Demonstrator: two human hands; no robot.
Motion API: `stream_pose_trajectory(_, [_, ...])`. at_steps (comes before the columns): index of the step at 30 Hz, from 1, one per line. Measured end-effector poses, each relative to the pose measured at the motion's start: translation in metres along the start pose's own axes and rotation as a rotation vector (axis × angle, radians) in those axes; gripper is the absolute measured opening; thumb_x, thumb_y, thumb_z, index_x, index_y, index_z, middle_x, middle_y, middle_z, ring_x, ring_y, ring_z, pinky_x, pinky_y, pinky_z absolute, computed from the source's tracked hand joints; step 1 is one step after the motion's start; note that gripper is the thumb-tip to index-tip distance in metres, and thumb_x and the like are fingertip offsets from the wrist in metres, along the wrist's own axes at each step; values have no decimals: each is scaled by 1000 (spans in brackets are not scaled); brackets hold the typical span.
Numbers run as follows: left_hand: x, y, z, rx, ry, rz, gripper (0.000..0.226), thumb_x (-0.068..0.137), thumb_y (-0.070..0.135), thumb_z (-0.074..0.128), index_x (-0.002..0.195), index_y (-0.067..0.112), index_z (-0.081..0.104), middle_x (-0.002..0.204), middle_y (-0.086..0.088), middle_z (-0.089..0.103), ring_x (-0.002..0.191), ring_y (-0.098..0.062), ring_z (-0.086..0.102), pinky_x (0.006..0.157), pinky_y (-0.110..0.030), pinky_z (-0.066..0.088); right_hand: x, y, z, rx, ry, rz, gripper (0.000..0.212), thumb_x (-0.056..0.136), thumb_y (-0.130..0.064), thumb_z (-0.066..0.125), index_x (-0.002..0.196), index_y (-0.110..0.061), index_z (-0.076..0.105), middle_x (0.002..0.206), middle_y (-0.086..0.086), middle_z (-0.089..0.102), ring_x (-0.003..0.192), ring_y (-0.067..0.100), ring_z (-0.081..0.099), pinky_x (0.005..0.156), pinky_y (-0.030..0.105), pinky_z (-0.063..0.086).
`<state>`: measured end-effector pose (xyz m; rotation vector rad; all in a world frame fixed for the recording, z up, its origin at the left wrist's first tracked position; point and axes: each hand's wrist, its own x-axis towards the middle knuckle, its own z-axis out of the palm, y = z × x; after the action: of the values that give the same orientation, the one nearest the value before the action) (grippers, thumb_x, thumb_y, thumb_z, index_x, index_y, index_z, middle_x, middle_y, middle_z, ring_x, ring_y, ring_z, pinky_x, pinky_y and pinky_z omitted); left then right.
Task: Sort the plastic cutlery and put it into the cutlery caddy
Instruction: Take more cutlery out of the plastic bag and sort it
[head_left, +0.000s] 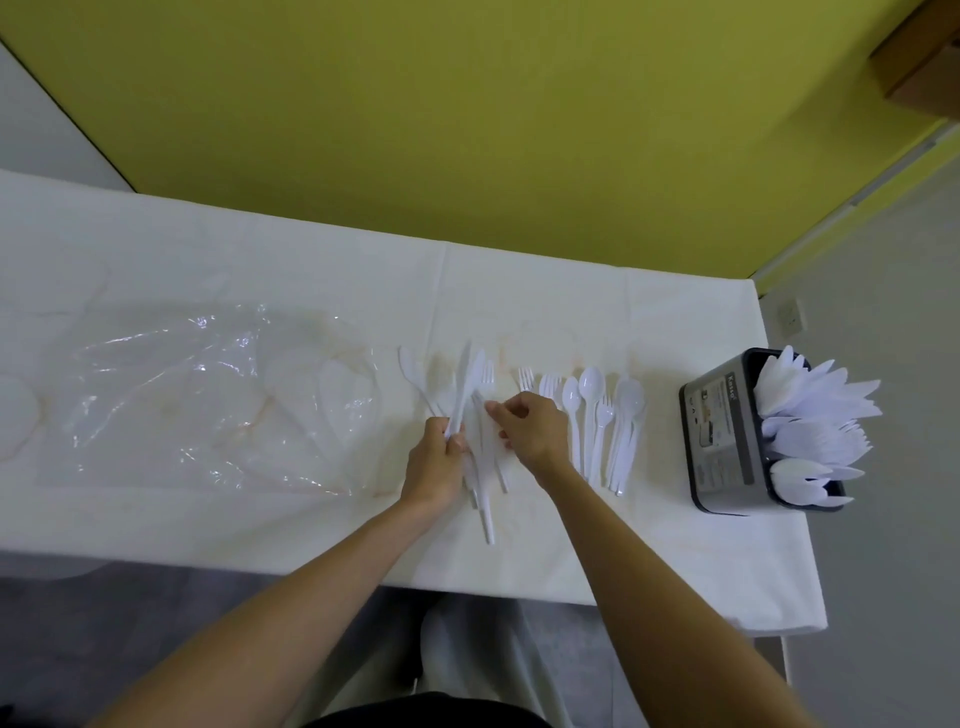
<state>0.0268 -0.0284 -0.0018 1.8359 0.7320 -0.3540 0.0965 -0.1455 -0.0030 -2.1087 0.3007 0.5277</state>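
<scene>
White plastic cutlery lies on the white table (519, 291). My left hand (436, 462) grips a bundle of knives (467, 384) by their handles, blades pointing away. My right hand (530, 428) pinches a piece in the loose pile of knives and forks (488, 499) just right of the bundle; which piece is unclear. A row of spoons and forks (602, 410) lies further right. The grey cutlery caddy (722, 441) stands at the table's right end, with knives, forks and spoons upright in separate sections.
A crumpled clear plastic bag (208, 395) is spread over the left half of the table. One lone white piece (413, 376) lies between the bag and the knives. A yellow wall rises behind the table. The table's right edge is close past the caddy.
</scene>
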Motion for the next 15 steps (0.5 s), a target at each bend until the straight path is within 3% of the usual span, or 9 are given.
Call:
stream_pose_trajectory(4, [0, -8, -8, -47, 73, -40, 21, 102, 21, 32, 113, 12, 47, 90, -1, 56, 77, -15, 53, 64, -25, 41, -3, 4, 17, -254, 19, -12, 23, 88, -25, 66, 74, -12, 53, 66, -1, 53, 56, 11, 47, 55, 23, 39])
stream_pose_trajectory(6, [0, -11, -13, -86, 76, -49, 23, 102, 19, 29, 115, 14, 48, 84, 1, 56, 78, -15, 54, 74, -30, 46, -2, 5, 20, -297, -3, -8, 33, 85, -18, 62, 60, -14, 42, 55, 1, 42, 49, 14, 38, 51, 25, 34])
stream_pose_trajectory(8, [-1, -13, -15, -127, 72, -54, 24, 102, 17, 27, 113, 16, 49, 79, 2, 55, 78, -16, 55, 85, -37, 49, -1, 4, 13, -257, 28, 21, 32, 83, -15, 60, 58, -13, 40, 54, 2, 39, 49, 15, 36, 48, 25, 30])
stream_pose_trajectory(12, [-5, -17, -16, -174, 72, -37, 24, 102, 12, 28, 113, 14, 50, 80, 2, 53, 72, -13, 52, 88, -38, 50, -2, 16, -12, -260, 124, 55, 15, 87, -18, 64, 79, -9, 55, 74, 4, 56, 68, 19, 53, 61, 28, 41])
stream_pose_trajectory(15, [-5, -21, -16, -162, 86, -23, 23, 103, 15, 28, 115, 14, 48, 84, 4, 55, 70, -11, 53, 89, -39, 50, -7, 26, -17, -403, 187, -62, 26, 89, -26, 67, 104, -10, 54, 98, -2, 53, 84, 20, 58, 68, 29, 45])
